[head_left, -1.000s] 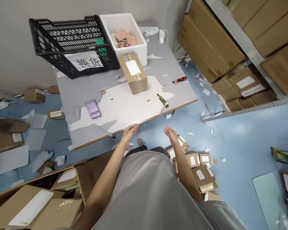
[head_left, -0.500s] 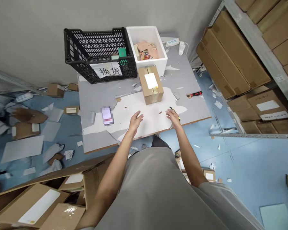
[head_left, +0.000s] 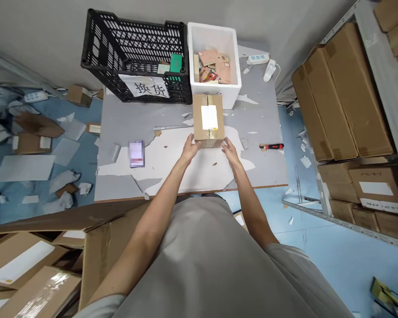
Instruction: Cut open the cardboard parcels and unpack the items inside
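A small taped cardboard box (head_left: 199, 120) with a white label on top sits near the middle of the table, against the front of a white foam box (head_left: 215, 90). My left hand (head_left: 189, 150) holds its near left corner, the thumb lying along the front face. At the near right corner, the fingers of my right hand (head_left: 230, 152) are on the cardboard. Below both hands lies a torn white sheet (head_left: 199, 170) on the grey tabletop (head_left: 258, 119).
A black plastic crate (head_left: 135, 62) with a paper sign stands at the back left. A phone-like device (head_left: 137, 153), its screen blurred, lies left; a red-and-black cutter (head_left: 272, 146) lies right. Boxes fill a large carton (head_left: 101, 247) beside me and a shelf (head_left: 381, 79) at right.
Both hands have moved forward from the bare sheet to the near corners of the cardboard box. My view has shifted. The yellow-and-black knife near my right hand no longer shows.
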{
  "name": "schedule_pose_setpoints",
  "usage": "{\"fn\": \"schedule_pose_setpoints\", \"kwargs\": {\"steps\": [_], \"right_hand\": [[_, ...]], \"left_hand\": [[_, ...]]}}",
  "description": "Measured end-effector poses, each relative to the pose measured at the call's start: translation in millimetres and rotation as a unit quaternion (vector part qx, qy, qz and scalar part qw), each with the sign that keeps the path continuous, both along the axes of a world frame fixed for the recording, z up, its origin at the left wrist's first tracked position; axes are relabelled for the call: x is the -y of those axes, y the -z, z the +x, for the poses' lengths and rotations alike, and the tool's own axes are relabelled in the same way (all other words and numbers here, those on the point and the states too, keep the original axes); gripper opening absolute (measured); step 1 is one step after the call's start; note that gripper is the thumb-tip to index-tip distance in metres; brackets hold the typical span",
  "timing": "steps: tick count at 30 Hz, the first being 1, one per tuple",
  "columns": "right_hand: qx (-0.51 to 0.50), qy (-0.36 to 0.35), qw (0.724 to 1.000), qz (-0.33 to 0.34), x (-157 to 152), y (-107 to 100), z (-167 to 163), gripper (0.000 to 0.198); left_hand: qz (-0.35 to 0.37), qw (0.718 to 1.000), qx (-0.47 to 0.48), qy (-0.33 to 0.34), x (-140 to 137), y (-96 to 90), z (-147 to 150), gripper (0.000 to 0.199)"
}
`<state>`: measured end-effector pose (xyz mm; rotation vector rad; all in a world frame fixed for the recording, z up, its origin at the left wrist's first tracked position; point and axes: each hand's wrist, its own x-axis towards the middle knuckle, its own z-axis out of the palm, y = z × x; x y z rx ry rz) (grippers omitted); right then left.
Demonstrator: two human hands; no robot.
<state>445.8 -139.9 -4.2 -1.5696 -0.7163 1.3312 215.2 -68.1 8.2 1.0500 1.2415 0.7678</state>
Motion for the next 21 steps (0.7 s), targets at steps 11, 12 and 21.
{"fn": "schedule_pose_setpoints", "kwargs": {"steps": [11,12,21], "right_hand": [[0.037,-0.110,0.993,-0.014,110.8,-0.5,-115.0,0.077],[0.046,-0.114,0.992,-0.013,113.2,-0.2,-119.2,0.075],[0.206,-0.020,0.978,0.010,-20.3,9.1,-13.7,0.097]], "left_hand": [[-0.062,0.985,-0.075,-0.140,61.5,-10.6,-114.9,0.095],[-0.063,0.983,-0.075,-0.157,68.1,-9.5,-127.4,0.096],[-0.177,0.978,-0.073,-0.085,134.0,2.1,-141.3,0.086]]}}
